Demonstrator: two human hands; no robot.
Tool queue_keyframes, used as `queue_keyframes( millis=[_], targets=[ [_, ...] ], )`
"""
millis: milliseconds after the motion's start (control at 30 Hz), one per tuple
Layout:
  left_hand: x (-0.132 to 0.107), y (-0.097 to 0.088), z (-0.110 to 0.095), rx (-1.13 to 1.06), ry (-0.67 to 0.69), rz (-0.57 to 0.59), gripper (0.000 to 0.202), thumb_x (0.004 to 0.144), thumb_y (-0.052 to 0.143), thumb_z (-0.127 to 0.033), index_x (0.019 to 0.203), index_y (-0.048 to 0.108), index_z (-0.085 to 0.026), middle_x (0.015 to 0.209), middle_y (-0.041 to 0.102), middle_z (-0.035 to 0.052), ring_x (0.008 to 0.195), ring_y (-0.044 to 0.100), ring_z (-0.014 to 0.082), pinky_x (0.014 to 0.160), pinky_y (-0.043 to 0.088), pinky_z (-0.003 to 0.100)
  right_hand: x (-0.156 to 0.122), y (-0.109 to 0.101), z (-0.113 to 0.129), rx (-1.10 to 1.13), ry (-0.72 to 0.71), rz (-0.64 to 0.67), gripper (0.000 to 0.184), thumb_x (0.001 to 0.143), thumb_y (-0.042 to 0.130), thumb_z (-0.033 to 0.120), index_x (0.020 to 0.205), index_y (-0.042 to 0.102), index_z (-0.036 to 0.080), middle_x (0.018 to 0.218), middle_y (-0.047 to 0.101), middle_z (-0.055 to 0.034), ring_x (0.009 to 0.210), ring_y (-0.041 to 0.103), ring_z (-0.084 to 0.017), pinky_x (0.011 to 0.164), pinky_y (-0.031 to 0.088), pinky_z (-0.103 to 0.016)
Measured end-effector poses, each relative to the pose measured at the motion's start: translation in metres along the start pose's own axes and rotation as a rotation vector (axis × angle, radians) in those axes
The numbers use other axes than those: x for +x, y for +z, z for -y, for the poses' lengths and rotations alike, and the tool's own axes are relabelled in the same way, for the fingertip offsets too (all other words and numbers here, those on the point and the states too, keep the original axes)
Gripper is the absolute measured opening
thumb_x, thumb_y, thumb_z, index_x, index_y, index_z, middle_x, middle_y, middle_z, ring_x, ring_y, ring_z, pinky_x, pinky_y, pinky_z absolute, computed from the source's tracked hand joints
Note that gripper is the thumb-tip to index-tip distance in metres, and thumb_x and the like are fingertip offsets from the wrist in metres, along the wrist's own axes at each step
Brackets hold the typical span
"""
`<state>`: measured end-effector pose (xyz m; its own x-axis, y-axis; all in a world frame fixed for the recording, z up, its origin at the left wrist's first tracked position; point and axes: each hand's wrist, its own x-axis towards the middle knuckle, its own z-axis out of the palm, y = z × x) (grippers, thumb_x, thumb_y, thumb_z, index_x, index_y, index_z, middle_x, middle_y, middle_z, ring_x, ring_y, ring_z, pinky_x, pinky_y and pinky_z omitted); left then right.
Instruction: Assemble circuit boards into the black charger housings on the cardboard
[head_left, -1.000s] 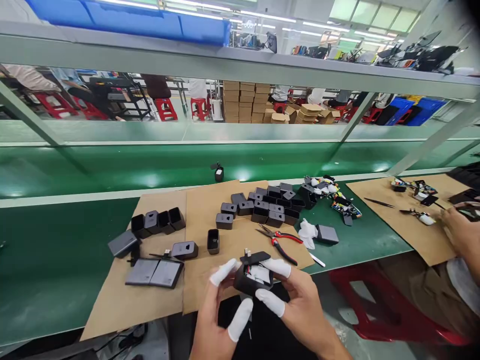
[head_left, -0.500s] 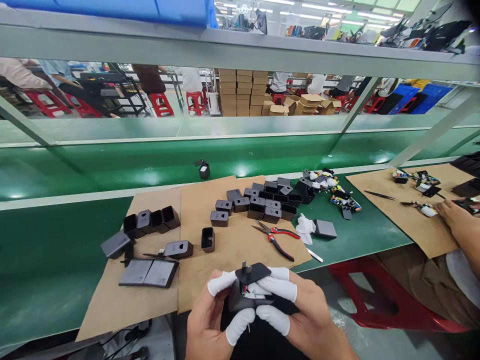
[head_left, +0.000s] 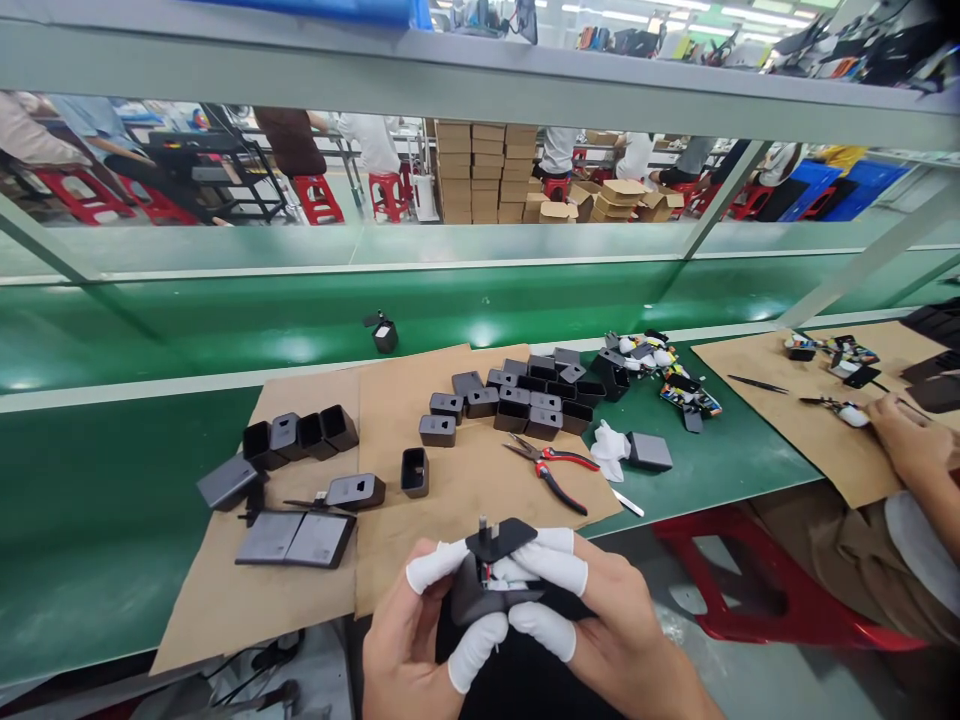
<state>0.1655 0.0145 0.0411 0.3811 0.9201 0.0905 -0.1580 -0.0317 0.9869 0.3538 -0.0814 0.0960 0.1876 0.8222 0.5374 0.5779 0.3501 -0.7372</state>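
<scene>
A black power adapter (head_left: pixel 474 592) is held between both hands at the table's front edge. Its lid, with metal plug prongs, is tilted up, and wires and white parts show in the gap. My left hand (head_left: pixel 420 630) grips the housing from the left, thumb below and a finger at the lid. On the other side my right hand (head_left: pixel 611 610) pinches it, fingers over the lid and thumb underneath. White finger cots cover the fingertips. Beyond the hands, pliers (head_left: pixel 551 470) with red and black handles lie on the cardboard (head_left: pixel 405 540).
Several black housings (head_left: pixel 544 400) are grouped behind the pliers, others (head_left: pixel 300 435) to the left. Circuit boards (head_left: pixel 690 400) pile up on the green table (head_left: pixel 757 440). A co-worker's hand (head_left: pixel 900 430) is at the right. A shelf beam (head_left: pixel 480 95) crosses above.
The view has tilted down slightly, so the background sits higher in the picture. Both hands keep the same grip on the adapter. The co-worker's hand has shifted slightly.
</scene>
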Motion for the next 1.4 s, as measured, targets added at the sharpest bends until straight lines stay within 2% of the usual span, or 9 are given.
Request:
queue_keyframes(
  millis=[100, 233, 400, 500, 667, 867, 1100, 1267, 1400],
  targets=[
    [0.001, -0.003, 0.001, -0.002, 0.03, 0.032, 0.049, 0.067, 0.103, -0.027, 0.112, 0.085, -0.02, 0.109, 0.083, 0.0109, 0.095, 0.084, 0.026, 0.088, 0.07, 0.03, 0.001, 0.002, 0.001, 0.009, -0.012, -0.03, 0.046, 0.102, 0.077, 0.023, 0.145, 0.066, 0.034, 0.114, 0.086, -0.0061, 0.103, 0.084, -0.024, 0.09, 0.072, -0.033],
    [-0.004, 0.002, 0.002, -0.027, -0.019, -0.107, 0.05, 0.068, 0.103, -0.032, 0.112, 0.084, -0.021, 0.116, 0.081, 0.0101, 0.098, 0.083, 0.0239, 0.092, 0.068, 0.028, 0.0, 0.006, 0.001, 0.049, 0.05, -0.079, 0.04, 0.101, 0.079, 0.028, 0.139, 0.066, 0.033, 0.107, 0.088, -0.004, 0.096, 0.086, -0.023, 0.09, 0.072, -0.032],
    [0.0, -0.004, 0.004, 0.011, 0.081, 0.013, 0.049, 0.068, 0.101, -0.021, 0.114, 0.084, -0.02, 0.109, 0.082, 0.0106, 0.098, 0.083, 0.0256, 0.089, 0.07, 0.031, -0.001, 0.006, 0.0, -0.009, 0.0, -0.094, 0.046, 0.103, 0.076, 0.029, 0.147, 0.063, 0.033, 0.113, 0.087, -0.006, 0.097, 0.086, -0.023, 0.091, 0.072, -0.032],
    [0.002, -0.01, 0.004, 0.046, 0.087, -0.008, 0.051, 0.065, 0.102, -0.02, 0.113, 0.085, -0.019, 0.109, 0.082, 0.0118, 0.102, 0.082, 0.0277, 0.09, 0.07, 0.033, 0.0, 0.006, 0.0, -0.015, 0.0, -0.06, 0.043, 0.104, 0.074, 0.024, 0.145, 0.065, 0.031, 0.119, 0.084, -0.008, 0.106, 0.084, -0.023, 0.093, 0.071, -0.032],
    [0.0, -0.008, 0.005, 0.022, 0.053, 0.009, 0.054, 0.065, 0.103, -0.02, 0.115, 0.085, -0.019, 0.111, 0.082, 0.011, 0.098, 0.083, 0.0255, 0.093, 0.069, 0.032, 0.003, 0.005, 0.001, 0.072, 0.037, -0.046, 0.04, 0.102, 0.077, 0.021, 0.139, 0.067, 0.034, 0.114, 0.083, -0.0042, 0.105, 0.081, -0.021, 0.093, 0.069, -0.032],
    [0.003, 0.003, 0.0, -0.057, -0.004, 0.028, 0.057, 0.059, 0.106, -0.022, 0.111, 0.085, -0.02, 0.11, 0.083, 0.0107, 0.095, 0.085, 0.0262, 0.089, 0.069, 0.03, -0.001, 0.008, -0.005, 0.085, 0.036, -0.025, 0.038, 0.104, 0.072, 0.024, 0.141, 0.07, 0.033, 0.116, 0.077, -0.0084, 0.1, 0.078, -0.021, 0.086, 0.069, -0.031],
    [0.003, 0.011, -0.003, -0.173, -0.192, 0.087, 0.057, 0.059, 0.107, -0.031, 0.109, 0.082, -0.018, 0.103, 0.084, 0.0105, 0.093, 0.083, 0.0294, 0.089, 0.07, 0.035, -0.004, 0.014, -0.005, 0.156, 0.063, -0.082, 0.049, 0.098, 0.078, 0.019, 0.144, 0.069, 0.033, 0.111, 0.079, -0.0072, 0.093, 0.075, -0.021, 0.083, 0.067, -0.032],
    [0.0, 0.017, -0.003, -0.249, -0.307, 0.105, 0.051, 0.065, 0.103, -0.026, 0.112, 0.082, -0.022, 0.107, 0.082, 0.0076, 0.099, 0.08, 0.026, 0.091, 0.067, 0.032, -0.016, 0.024, -0.013, 0.271, 0.21, -0.091, 0.043, 0.094, 0.078, 0.014, 0.132, 0.077, 0.033, 0.11, 0.08, -0.0061, 0.097, 0.075, -0.021, 0.088, 0.064, -0.032],
    [0.002, 0.027, -0.005, -0.216, -0.335, -0.002, 0.055, 0.06, 0.105, -0.024, 0.11, 0.082, -0.022, 0.104, 0.081, 0.0064, 0.097, 0.077, 0.0233, 0.086, 0.066, 0.029, -0.028, 0.045, -0.021, 0.523, 0.505, -0.286, 0.039, 0.096, 0.081, 0.024, 0.133, 0.077, 0.036, 0.127, 0.08, -0.0061, 0.113, 0.077, -0.022, 0.106, 0.061, -0.036]
  ],
)
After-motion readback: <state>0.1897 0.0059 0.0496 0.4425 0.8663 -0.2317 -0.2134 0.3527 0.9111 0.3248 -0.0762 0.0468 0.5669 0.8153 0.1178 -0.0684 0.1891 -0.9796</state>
